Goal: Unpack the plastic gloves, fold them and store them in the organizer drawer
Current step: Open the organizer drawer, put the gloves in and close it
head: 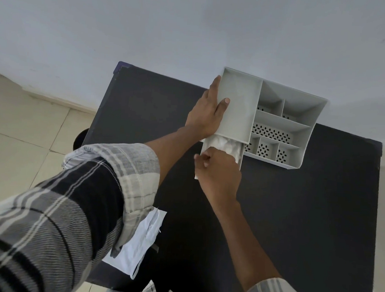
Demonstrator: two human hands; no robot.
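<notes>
A grey plastic organizer (302,121) with several compartments stands at the far side of a black table (295,221), against the wall. Its drawer (240,155) is pulled out toward me and holds crumpled white plastic gloves (225,144). My left hand (208,110) grips the organizer's left wall, thumb inside the big top compartment. My right hand (217,168) is curled over the drawer's front end, fingers bent around its left front corner; it hides the drawer front.
A torn white plastic wrapper (139,244) lies near the table's front left edge, partly under my left sleeve. Pale floor tiles (16,147) lie left of the table. A round dark object (79,138) shows beside the table's left edge.
</notes>
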